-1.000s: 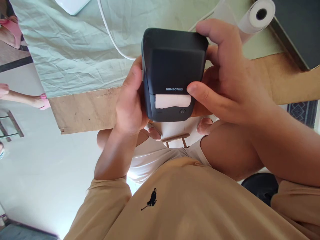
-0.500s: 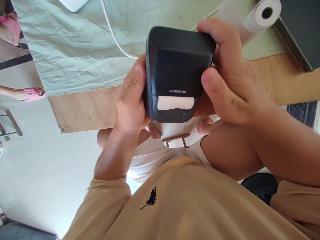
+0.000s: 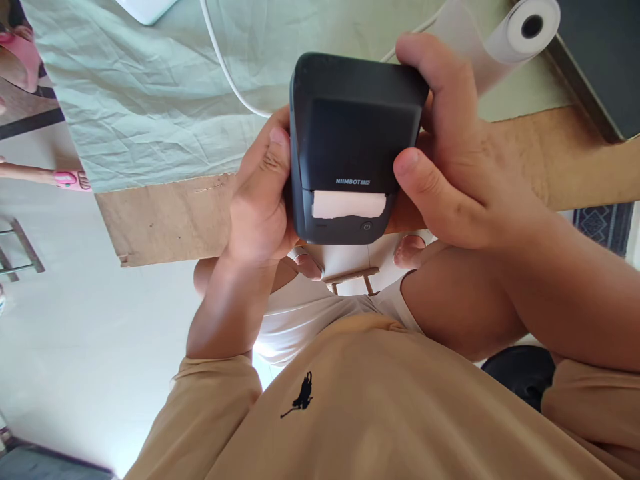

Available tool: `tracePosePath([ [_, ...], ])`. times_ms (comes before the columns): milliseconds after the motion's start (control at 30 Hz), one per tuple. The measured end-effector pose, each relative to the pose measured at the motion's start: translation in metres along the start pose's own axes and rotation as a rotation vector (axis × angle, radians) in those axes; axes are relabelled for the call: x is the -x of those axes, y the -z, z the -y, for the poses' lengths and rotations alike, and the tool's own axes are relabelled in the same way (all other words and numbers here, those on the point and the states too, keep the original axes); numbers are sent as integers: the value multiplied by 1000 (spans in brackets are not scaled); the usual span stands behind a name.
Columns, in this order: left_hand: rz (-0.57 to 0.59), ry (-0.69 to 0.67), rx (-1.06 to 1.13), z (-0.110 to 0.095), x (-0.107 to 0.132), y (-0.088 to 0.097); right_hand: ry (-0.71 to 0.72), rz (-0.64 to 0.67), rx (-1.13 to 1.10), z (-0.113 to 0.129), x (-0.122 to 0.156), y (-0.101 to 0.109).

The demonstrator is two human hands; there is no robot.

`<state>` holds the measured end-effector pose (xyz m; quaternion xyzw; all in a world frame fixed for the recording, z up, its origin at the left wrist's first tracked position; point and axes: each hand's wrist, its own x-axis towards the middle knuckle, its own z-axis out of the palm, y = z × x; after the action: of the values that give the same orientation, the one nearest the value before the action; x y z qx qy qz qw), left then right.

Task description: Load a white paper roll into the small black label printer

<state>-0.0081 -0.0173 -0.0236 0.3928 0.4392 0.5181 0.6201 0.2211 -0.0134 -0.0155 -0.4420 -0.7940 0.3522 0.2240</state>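
Note:
I hold a small black label printer [image 3: 357, 143] in both hands above the table's near edge. A short strip of white paper [image 3: 349, 204] sticks out of its slot, just above a round power button. My left hand [image 3: 257, 203] is wrapped round the printer's left side, thumb along the edge. My right hand [image 3: 453, 150] grips the right side, with fingers over the top corner and the thumb pressed on the front near the lid's lower right corner.
A wrinkled pale green cloth [image 3: 150, 93] covers a brown table [image 3: 165, 217]. A white cable [image 3: 225, 67] crosses it. A white paper roll [image 3: 525, 30] lies at the top right beside a dark slab [image 3: 600, 60]. Another person's foot in a pink sandal [image 3: 67, 180] is at the left.
My right thumb slid from beside the paper strip up onto the lid's right edge. The printer shifted slightly right and up. The pink-sandalled foot at the left moved.

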Motion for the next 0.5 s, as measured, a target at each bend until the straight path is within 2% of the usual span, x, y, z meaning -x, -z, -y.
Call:
tracePosePath([
  [67,-21,-38,46,1,1,4,-12,31,3,2,0,4],
  [200,13,44,0,-4,0,8,-2,74,-14,-1,-5,7],
  [333,-71,16,69,-8,-1,6,-35,56,-33,-3,-9,6],
  [367,-15,38,15,-8,-1,6,-42,61,-43,-2,-9,6],
  [433,-5,59,-30,-7,-1,6,-63,56,-29,2,-8,9],
  [500,-14,54,4,-5,-2,6,-67,-24,48,6,-4,11],
])
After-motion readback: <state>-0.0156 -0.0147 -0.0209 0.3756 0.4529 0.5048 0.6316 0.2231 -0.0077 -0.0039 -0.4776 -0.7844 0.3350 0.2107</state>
